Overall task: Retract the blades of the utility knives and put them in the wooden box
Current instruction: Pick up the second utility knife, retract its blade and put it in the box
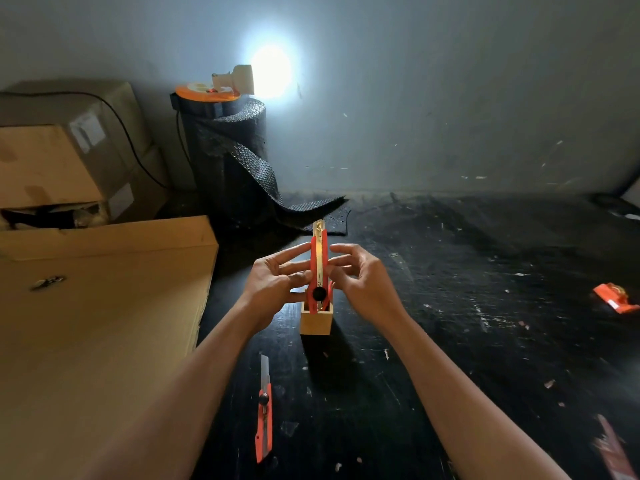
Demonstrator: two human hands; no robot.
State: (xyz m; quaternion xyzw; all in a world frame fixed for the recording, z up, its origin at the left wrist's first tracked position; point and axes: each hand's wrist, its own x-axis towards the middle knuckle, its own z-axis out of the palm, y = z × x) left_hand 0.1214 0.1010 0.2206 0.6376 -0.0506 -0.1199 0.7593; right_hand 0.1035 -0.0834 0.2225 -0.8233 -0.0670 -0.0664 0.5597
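Knife: upright in box, mid-desk. Left hand, right hand: fingers spread, flanking it; grip unclear. Second knife: near, blade out.

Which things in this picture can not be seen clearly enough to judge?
- Inside of the wooden box, head view: hidden by its own walls and the upright knife.
- Whether the left hand and right hand grip that knife: fingers blurred.
- Orange object at the right: too small and dim to identify.
- Red object at the lower right: blurred and cut off by the edge.
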